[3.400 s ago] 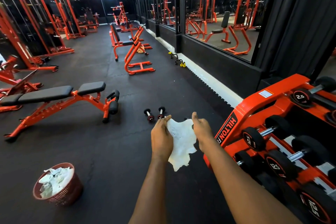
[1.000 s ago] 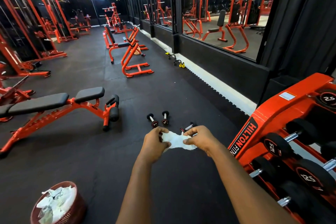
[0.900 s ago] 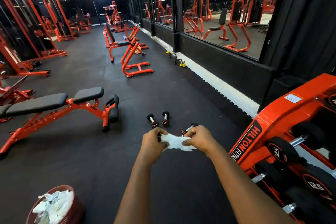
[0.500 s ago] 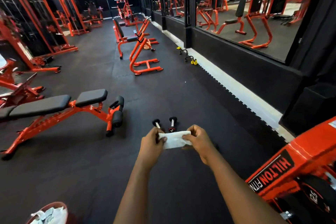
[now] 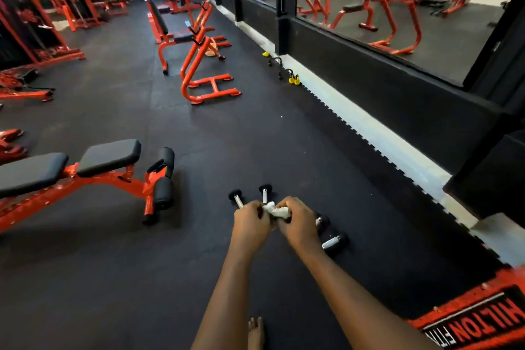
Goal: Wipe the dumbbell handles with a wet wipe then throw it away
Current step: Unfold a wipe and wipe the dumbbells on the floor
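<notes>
The black rubber floor (image 5: 255,136) carries everything here. Directly on it lie small dumbbells: 2 (image 5: 265,192) side by side with chrome handles, partly hidden, and at least 1 more (image 5: 333,243) just to their right. An orange weight bench (image 5: 85,170) with dark pads stands on the floor to the left. Farther off stands an orange frame (image 5: 204,77). Small yellow and black kettlebells (image 5: 292,78) sit near the floor's toothed edge, beside a pale strip (image 5: 383,136) along the wall. A bare foot (image 5: 255,332) rests on the floor at the bottom.
</notes>
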`<state>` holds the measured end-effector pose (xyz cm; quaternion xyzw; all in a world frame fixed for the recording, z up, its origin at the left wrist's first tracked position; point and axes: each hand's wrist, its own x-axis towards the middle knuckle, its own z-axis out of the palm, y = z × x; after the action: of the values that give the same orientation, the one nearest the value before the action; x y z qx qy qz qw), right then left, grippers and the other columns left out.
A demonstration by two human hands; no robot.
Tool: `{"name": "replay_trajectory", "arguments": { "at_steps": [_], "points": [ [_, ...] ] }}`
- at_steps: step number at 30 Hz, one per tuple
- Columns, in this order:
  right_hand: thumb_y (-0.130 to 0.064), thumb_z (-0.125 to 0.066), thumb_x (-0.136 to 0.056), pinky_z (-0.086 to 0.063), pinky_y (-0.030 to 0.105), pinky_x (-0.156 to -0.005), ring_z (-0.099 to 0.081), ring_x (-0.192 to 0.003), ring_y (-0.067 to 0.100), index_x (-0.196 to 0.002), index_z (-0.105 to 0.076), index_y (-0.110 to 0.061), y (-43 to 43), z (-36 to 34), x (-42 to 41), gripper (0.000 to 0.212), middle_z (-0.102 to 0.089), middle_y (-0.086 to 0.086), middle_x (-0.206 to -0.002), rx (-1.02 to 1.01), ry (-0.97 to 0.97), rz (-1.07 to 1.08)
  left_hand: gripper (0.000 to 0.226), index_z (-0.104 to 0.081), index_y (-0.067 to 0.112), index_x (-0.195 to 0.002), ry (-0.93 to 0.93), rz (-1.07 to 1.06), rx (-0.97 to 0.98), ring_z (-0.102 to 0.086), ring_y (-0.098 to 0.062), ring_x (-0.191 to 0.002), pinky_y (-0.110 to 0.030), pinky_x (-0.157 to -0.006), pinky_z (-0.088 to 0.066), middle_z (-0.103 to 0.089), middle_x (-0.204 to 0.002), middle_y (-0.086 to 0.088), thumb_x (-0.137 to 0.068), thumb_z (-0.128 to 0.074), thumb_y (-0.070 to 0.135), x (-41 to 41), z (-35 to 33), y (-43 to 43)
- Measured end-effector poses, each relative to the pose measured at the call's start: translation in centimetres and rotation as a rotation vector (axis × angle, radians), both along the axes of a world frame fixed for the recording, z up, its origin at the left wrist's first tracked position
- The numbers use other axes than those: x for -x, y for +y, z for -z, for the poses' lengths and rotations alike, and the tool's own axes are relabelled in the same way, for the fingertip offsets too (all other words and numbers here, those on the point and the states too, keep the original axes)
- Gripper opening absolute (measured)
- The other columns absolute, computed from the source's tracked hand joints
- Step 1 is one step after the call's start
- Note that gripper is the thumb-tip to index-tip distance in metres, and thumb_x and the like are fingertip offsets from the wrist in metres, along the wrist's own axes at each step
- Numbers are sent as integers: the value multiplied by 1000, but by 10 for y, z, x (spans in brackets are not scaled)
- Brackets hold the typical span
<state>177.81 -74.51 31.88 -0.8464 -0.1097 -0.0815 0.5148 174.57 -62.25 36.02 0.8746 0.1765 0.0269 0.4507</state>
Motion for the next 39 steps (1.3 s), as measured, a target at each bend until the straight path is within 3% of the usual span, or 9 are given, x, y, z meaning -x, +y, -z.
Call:
{"name": "replay_trajectory", "arguments": {
  "at_steps": [6,12,17,19,22,25,30,33,39],
  "points": [
    [-20,-77,-78,-52,20,-74,-66,-83,0,-96,-69,-24,43,18,-82,20,-72,-11,-88,-101,228,37,24,-66,21,-81,124,62,297,-70,-28,-84,-51,-83,-59,-72,-86,-7,-91,-58,41,-115,18,48],
    [-26,-86,-71,-51,22,-64,-65,-69,6,-84,-70,-17,59,29,-143,23,-71,-8,-74,-211,336,268,39,-70,12,-103,254,299,331,-63,-16,-104,-35,-96,-47,-70,-108,-2,-107,-43,40,-197,40,61],
    [-6,-71,-74,-49,21,-62,-64,-65,7,-75,-69,-17,29,90,-178,12,-69,-8,-66,-109,388,399,52,-71,15,-94,359,418,343,-69,-21,-97,-44,-94,-53,-76,-88,-1,-102,-38,55,-239,104,41],
    [-3,-70,-74,-44,16,-58,-62,-64,8,-74,-68,-17,7,123,-192,15,-67,-7,-64,-62,424,462,50,-73,18,-93,357,442,325,-71,-16,-94,-45,-90,-55,-77,-91,4,-98,-39,54,-255,140,26],
    [1,-65,-73,-51,24,-62,-63,-67,4,-77,-67,-24,-27,180,-209,26,-68,-9,-69,-52,483,489,35,-72,19,-90,373,498,268,-69,-6,-86,-37,-86,-55,-76,-89,8,-107,-44,31,-273,193,2],
    [10,-58,-73,-57,31,-72,-68,-76,6,-87,-71,-27,-60,243,-222,42,-72,-12,-80,-68,541,476,28,-68,21,-85,407,537,211,-66,-14,-75,-35,-78,-54,-73,-84,4,-105,-48,21,-286,253,-26],
    [13,-60,-68,-46,11,-63,-64,-71,5,-87,-77,-22,-124,374,-272,43,-73,-9,-77,71,429,495,16,-63,21,-92,399,488,46,-58,-15,-68,-32,-65,-44,-68,-78,1,-101,-50,17,-324,389,-66],
    [14,-58,-69,-43,3,-69,-64,-80,0,-91,-79,-19,-161,486,-292,45,-75,-8,-87,132,379,451,11,-63,16,-107,438,499,-37,-66,-26,-90,-32,-74,-46,-70,-91,-1,-97,-59,20,-336,506,-88],
    [8,-57,-77,-50,19,-81,-64,-86,10,-108,-76,-18,-194,656,-325,45,-69,-7,-93,349,204,210,58,-51,12,-130,489,668,-135,-49,-25,-126,-31,-99,-40,-55,-133,-6,-84,-78,35,-350,682,-127]
  ]
}}
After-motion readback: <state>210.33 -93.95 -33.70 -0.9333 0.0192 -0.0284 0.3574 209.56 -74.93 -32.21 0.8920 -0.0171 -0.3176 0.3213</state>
